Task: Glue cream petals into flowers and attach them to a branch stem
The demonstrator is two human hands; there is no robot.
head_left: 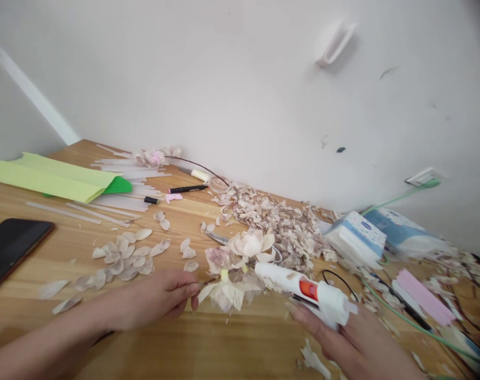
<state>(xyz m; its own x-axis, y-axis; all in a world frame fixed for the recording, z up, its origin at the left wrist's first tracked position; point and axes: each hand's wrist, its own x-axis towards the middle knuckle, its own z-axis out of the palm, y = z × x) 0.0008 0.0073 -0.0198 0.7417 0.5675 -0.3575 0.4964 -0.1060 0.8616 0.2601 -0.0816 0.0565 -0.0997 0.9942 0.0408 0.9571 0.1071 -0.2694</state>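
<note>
My left hand (169, 295) pinches a thin brown stem that carries several pale, papery flowers (226, 295). A cream bloom (250, 243) with pinkish petals beside it sits at the upper part of this cluster. In my right hand (343, 338) is a white hot glue gun (299, 285) with an orange patch on its side. Its front end points left and reaches close to the flowers; whether it touches them I cannot tell. Scissors (216, 238) lie partly hidden behind the blooms. Loose dried petals (121, 256) are spread out left of the flowers.
A large heap of dried petals (279, 221) lies along the wall. Glue sticks (125, 200), a yellow-green paper sheet (50, 174) and a phone (14, 253) are at left. Tissue packs (358, 237), a green cable (414, 324) and a pink strip (425, 295) are at right.
</note>
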